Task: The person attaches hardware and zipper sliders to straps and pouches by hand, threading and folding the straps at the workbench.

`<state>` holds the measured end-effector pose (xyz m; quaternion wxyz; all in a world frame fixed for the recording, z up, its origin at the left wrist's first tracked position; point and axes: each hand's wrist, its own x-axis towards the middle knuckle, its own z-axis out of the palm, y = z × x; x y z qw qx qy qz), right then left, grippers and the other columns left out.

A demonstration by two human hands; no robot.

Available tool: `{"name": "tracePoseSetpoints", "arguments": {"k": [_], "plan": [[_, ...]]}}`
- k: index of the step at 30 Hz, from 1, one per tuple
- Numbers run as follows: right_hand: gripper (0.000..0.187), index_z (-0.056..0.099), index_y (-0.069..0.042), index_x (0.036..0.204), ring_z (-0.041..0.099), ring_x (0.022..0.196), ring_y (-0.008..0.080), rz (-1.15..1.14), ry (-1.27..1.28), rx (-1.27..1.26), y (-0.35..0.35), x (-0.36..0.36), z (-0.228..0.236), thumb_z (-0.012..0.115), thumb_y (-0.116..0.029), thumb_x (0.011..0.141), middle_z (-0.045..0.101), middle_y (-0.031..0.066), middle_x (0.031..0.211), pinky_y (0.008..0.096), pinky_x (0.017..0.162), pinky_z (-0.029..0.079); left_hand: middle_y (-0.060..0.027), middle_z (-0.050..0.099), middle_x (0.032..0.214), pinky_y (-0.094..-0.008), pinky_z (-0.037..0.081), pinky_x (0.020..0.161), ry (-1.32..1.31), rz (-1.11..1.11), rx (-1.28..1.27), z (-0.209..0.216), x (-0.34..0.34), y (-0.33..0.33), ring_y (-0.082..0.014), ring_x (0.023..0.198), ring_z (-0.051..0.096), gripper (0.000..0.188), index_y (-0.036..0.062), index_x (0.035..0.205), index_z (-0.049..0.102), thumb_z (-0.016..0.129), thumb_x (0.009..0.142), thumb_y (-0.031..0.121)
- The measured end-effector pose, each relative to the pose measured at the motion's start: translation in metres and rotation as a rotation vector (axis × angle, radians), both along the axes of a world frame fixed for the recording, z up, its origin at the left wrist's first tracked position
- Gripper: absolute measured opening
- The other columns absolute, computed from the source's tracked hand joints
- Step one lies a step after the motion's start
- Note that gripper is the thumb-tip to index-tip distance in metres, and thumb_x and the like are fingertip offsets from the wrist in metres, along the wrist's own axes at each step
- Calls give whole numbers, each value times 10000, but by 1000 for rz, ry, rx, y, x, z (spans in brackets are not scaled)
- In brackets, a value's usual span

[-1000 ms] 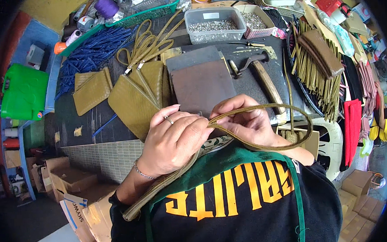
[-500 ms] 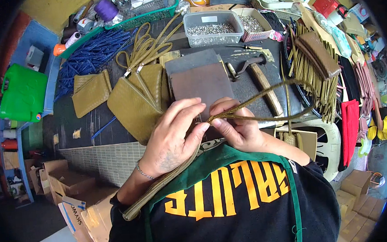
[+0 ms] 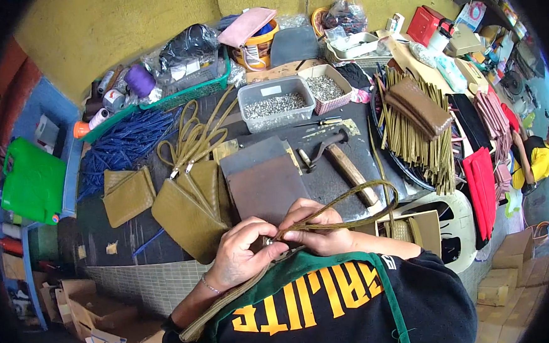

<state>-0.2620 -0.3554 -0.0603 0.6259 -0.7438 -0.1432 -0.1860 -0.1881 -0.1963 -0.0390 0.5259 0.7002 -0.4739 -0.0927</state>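
An olive cord-like strap point(image 3: 352, 216) is doubled into a loop that stretches out to the right. My right hand point(image 3: 321, 230) is closed round its gathered part, thumb on top. Close beside it, my left hand point(image 3: 245, 255) pinches a small shiny metal piece point(image 3: 269, 241) against the strap, so its exact shape is partly hidden. More olive strap point(image 3: 211, 310) runs down along my left forearm. Beyond my hands lies a dark flat slab point(image 3: 268, 187). Olive woven pouches point(image 3: 185, 205) with wrist straps lie left of it.
A hammer point(image 3: 353, 174) rests right of the slab. Behind stand a clear tub point(image 3: 278, 122) and a pink basket point(image 3: 339, 103) of small metal parts. Blue strips point(image 3: 119, 149) are heaped left, olive strips point(image 3: 405, 148) right. Farther right, a person in yellow point(image 3: 541, 161) is partly visible.
The view has tilted up, showing more wall. My hands have come closer to my chest, and a small shiny metal piece now shows between my left fingertips at the strap.
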Motion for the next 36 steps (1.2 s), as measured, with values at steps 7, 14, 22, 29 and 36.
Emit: {"name": "tracePoseSetpoints", "arguments": {"k": [7, 14, 22, 29, 36], "plan": [[163, 597, -12, 903, 517, 781, 133, 294, 307, 289, -19, 3, 3, 594, -53, 745, 528, 58, 833, 238, 678, 426, -65, 533, 684, -243, 398, 486, 163, -153, -30, -14, 10, -7, -132, 578, 507, 155, -2, 756, 545, 666, 664, 33], [149, 597, -37, 840, 572, 744, 164, -44, 227, -168, -115, 111, -4, 620, -98, 707, 598, 73, 834, 280, 667, 454, -59, 535, 667, -272, 414, 542, -229, -18, -38, -9, 18, 0, -185, 599, 532, 166, 25, 702, 546, 683, 636, 91], [198, 649, -81, 773, 589, 717, 271, -125, 664, -1280, -171, 274, -90, 583, -211, 639, 614, 124, 801, 357, 671, 454, -46, 562, 781, -285, 398, 704, -354, -125, 136, -4, 19, 10, -177, 756, 551, 158, 49, 807, 584, 583, 691, 156], [212, 646, -46, 749, 567, 850, 283, 97, 667, -1600, -181, 294, -144, 533, -204, 663, 595, 156, 880, 360, 732, 452, -54, 564, 809, -304, 424, 691, -279, -127, 116, -13, 22, 7, -195, 772, 562, 153, 47, 829, 563, 559, 725, 159], [270, 586, -46, 959, 529, 958, 297, -157, 915, -1247, -168, 282, -113, 478, -124, 723, 555, 151, 1019, 354, 802, 435, -56, 554, 792, -293, 431, 609, -148, -145, 138, -13, 26, 2, -196, 719, 557, 167, 43, 852, 554, 554, 728, 155]]}}
